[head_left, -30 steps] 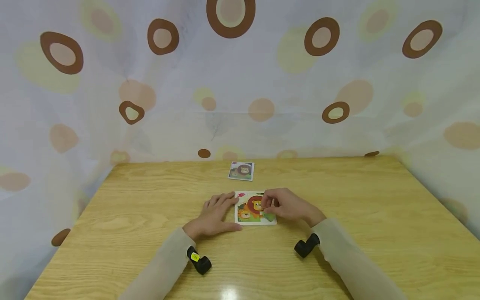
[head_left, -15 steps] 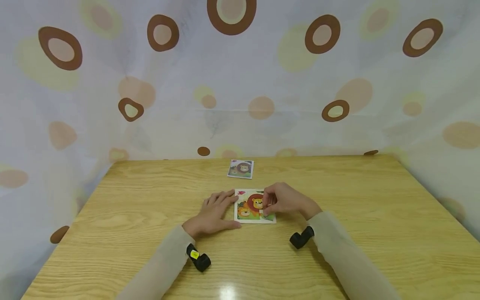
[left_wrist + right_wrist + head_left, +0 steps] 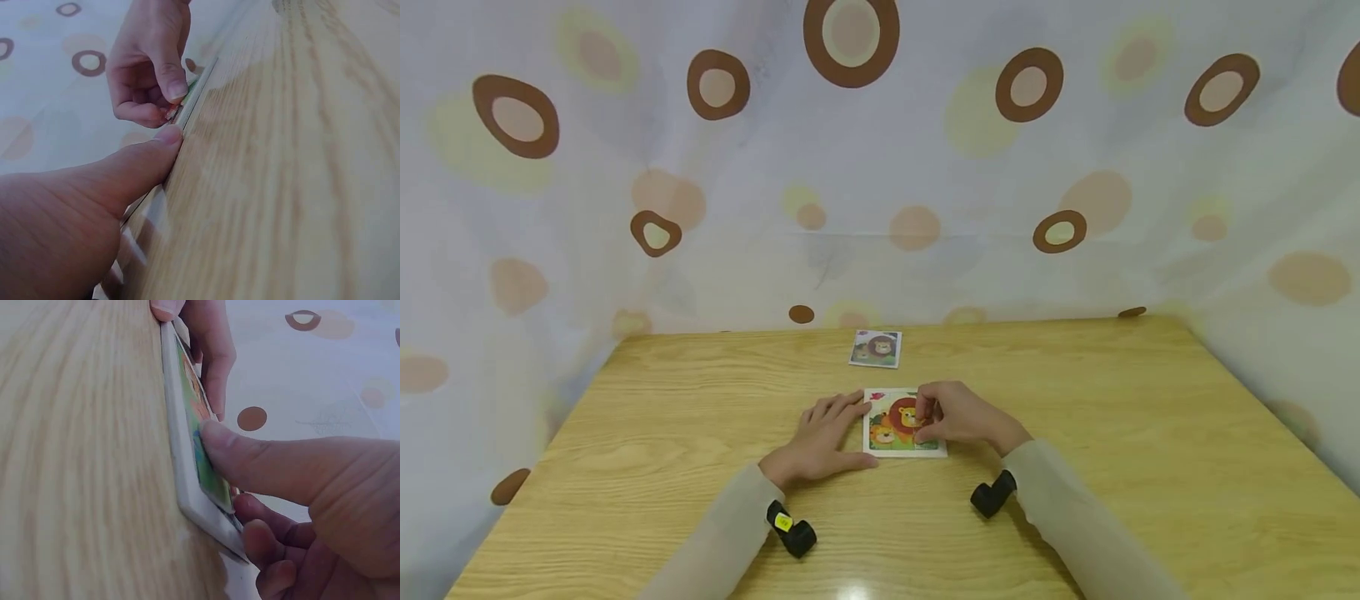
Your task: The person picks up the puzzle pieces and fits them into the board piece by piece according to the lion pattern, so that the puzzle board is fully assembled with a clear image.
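A lion jigsaw puzzle in a white frame (image 3: 895,454) lies flat on the wooden table. My left hand (image 3: 822,440) rests along its left side, fingers spread and mostly straight, the thumb at the lower left corner. At the puzzle's lower right, my right hand (image 3: 964,417) pinches a green puzzle piece (image 3: 211,478). In the right wrist view the thumb presses on the piece's face while curled fingers meet its outer edge. That outer edge sits slightly raised from the frame. From the head camera, the right fingers hide part of the puzzle's right side.
Behind the puzzle, a small picture card (image 3: 876,350) with the same lion scene lies near the back of the table (image 3: 1112,400). A pale patterned cloth (image 3: 917,283) hangs along the back and sides. Each wrist wears a black camera mount.
The right hand has lowered the green piece from a tilt to nearly flat in the lower right corner. The left hand keeps its place. The head view has shifted slightly.
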A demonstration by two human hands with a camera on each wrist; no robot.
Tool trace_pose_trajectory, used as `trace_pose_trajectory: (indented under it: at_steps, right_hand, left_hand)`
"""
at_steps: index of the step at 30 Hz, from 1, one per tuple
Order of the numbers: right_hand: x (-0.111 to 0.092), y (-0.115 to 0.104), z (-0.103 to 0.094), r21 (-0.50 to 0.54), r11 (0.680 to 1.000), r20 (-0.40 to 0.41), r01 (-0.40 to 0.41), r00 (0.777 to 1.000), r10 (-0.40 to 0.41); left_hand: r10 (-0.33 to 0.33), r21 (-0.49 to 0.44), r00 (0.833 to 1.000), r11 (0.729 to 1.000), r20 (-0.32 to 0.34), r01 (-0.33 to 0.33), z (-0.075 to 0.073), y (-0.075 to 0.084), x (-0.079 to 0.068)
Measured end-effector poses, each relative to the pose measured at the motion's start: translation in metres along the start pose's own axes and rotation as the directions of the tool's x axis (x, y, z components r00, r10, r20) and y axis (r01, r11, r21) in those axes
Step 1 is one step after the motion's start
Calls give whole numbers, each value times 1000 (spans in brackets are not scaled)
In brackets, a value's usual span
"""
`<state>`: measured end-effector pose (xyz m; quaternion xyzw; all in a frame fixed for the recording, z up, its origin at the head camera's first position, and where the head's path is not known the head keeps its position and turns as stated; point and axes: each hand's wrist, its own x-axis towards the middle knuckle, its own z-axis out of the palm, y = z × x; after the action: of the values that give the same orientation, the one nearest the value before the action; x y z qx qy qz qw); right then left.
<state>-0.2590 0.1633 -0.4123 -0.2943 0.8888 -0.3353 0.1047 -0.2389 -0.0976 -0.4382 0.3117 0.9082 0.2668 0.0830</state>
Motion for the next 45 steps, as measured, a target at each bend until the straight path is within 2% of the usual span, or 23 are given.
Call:
trace_pose_trajectory:
  at_steps: [5,14,18,24,30,32,36,38,40,45]
  right_hand:
    - [3,2,1,-20,1000,-21,-21,1000,21]
    - [-2,3,-1,-73,996,-48,42,998,-45]
    - [-2,-2,-2,-175,981,-25,81,996,-87]
    - [-4,-13,1,-332,930,-3,160,985,-170]
    - [-10,-23,11,-463,882,-54,84,991,-123]
    - [-13,-28,17,-518,853,-77,56,991,-112]
    - [-19,-37,28,-658,752,-106,30,985,-132]
    - [-20,-39,31,-690,724,-125,21,981,-147]
    - [-22,-38,31,-676,737,-138,8,981,-137]
    - [-26,-28,26,-502,865,-165,-1,982,-95]
  left_hand:
    - [-16,18,1000,1000,-3,16,-3,-1,2]
    - [-4,31,1000,1000,1,4,-6,0,6]
    - [0,31,1000,1000,-1,0,-7,0,7]
    - [-14,30,1000,999,-6,14,-9,-2,6]
    - [-29,28,1000,999,-6,30,-8,-2,2]
    - [-35,27,999,999,-5,35,-6,-3,0]
    - [-41,31,999,999,1,41,-1,-3,-4]
    - [-36,25,999,999,-1,36,-1,-2,-3]
    - [-32,18,999,999,5,32,0,-1,-2]
    - [-19,13,1000,1000,12,19,1,-1,1]
